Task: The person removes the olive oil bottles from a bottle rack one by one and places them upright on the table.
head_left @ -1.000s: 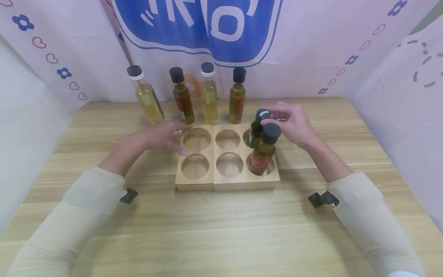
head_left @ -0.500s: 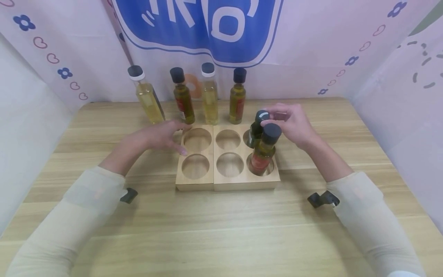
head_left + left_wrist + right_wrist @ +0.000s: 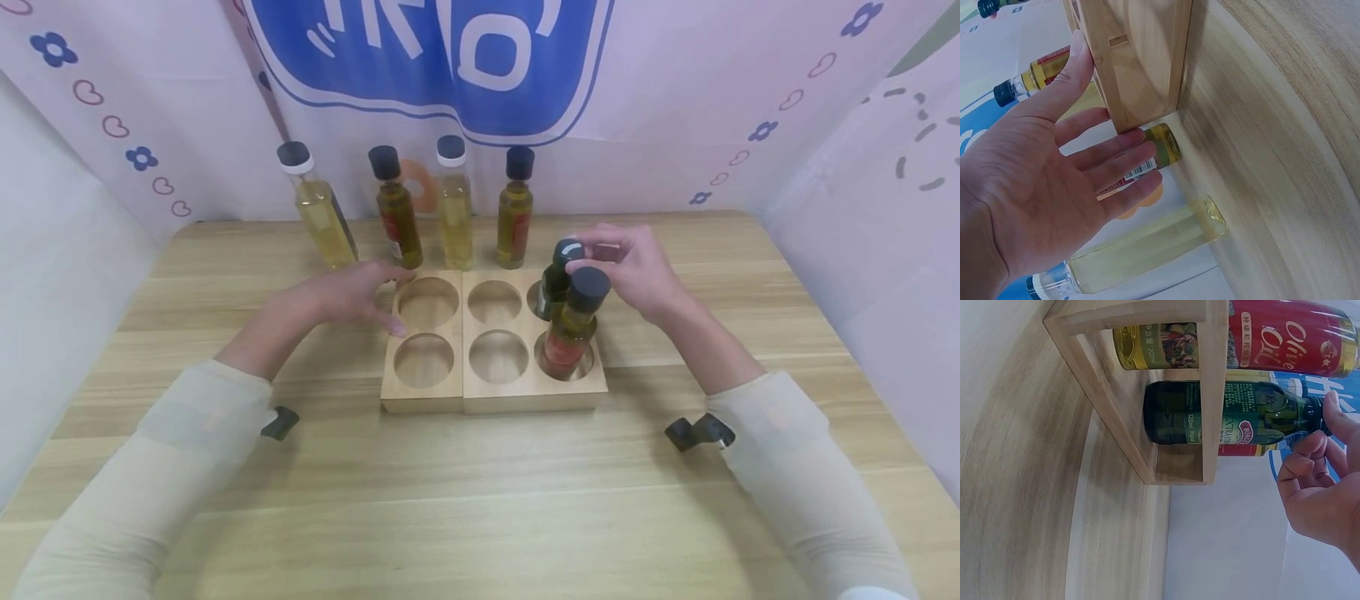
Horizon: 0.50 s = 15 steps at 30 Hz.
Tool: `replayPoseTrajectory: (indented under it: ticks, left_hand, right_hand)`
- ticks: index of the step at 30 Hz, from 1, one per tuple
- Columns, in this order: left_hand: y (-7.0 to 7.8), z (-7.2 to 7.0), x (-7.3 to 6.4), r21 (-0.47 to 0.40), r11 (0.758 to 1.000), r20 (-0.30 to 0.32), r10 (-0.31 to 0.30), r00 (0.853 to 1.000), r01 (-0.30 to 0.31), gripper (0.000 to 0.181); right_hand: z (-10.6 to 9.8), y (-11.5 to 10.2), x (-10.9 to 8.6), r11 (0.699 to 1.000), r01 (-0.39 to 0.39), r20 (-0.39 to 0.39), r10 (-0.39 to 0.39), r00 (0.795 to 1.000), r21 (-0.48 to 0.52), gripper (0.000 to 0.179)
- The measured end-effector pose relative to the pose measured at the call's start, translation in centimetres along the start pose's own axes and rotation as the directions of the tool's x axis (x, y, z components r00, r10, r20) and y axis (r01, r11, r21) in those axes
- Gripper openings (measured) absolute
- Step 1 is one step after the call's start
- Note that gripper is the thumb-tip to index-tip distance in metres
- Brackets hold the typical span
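A wooden bottle rack with round holes sits mid-table in the head view. My right hand pinches the cap of a dark green olive oil bottle, which stands in the back right hole. In front of it, a red-labelled olive oil bottle occupies the front right hole. At the rack's left end is my left hand; its thumb touches the wood in the left wrist view, with the fingers extended along the end. The rack's other holes hold no bottles.
Behind the rack stand a tall pale oil bottle, a red-labelled bottle, another pale oil bottle and a second red-labelled bottle. A printed cloth hangs behind the table.
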<state>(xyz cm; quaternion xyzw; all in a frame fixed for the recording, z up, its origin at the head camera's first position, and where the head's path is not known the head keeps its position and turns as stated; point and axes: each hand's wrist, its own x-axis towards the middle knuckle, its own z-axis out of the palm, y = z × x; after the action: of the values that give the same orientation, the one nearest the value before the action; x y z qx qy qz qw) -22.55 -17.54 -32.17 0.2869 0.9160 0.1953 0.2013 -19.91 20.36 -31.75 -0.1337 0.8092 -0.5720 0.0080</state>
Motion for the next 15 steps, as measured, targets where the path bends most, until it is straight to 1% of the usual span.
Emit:
replayPoseTrajectory:
  ticks: [12, 15]
  left_hand:
    - [0.12, 0.00, 0.05, -0.002, 1.000, 0.012, -0.012, 1.000, 0.012, 0.092]
    - [0.17, -0.03, -0.02, -0.002, 1.000, 0.012, -0.013, 1.000, 0.014, 0.092]
  right_hand:
    - [-0.01, -0.38, -0.02, 1.000, -0.018, -0.025, 0.019, 1.000, 0.023, 0.031]
    - [-0.15, -0.60, -0.01, 1.000, -0.011, -0.023, 0.012, 1.000, 0.028, 0.030]
